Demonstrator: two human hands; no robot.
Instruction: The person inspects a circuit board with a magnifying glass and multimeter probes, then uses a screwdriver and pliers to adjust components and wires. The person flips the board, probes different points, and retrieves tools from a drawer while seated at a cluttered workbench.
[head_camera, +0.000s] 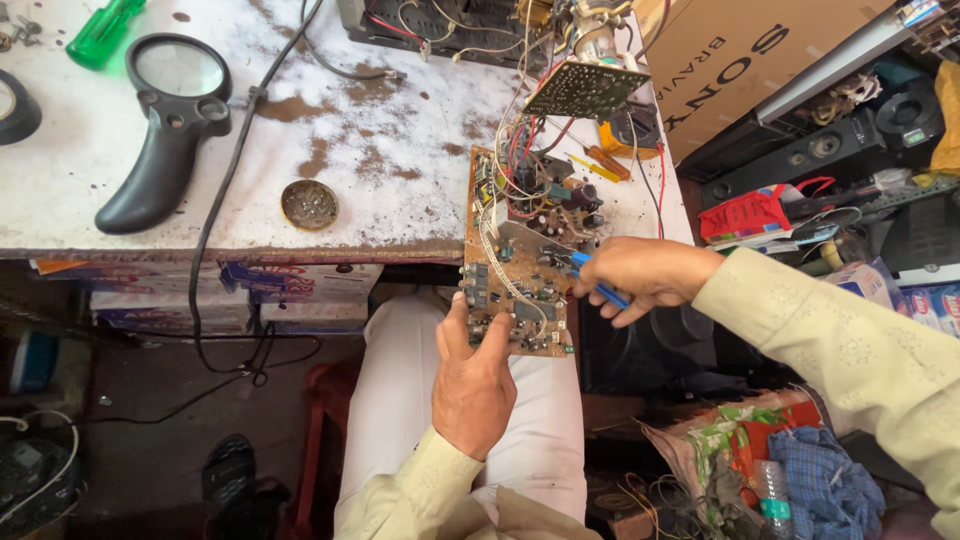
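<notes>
Hiding in the right hand (645, 275) — blue tool (600, 285), tip unseen.

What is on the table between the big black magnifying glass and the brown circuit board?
A small round tin sits on the stained white table between the magnifying glass and the circuit board, as the head view shows.

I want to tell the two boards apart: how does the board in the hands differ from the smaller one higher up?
The brown board is larger, faces up with its parts showing, and is held by the left hand. The small board is dark, shows its underside, and hangs tilted on wires, with no hand on it. Both carry wires.
</notes>
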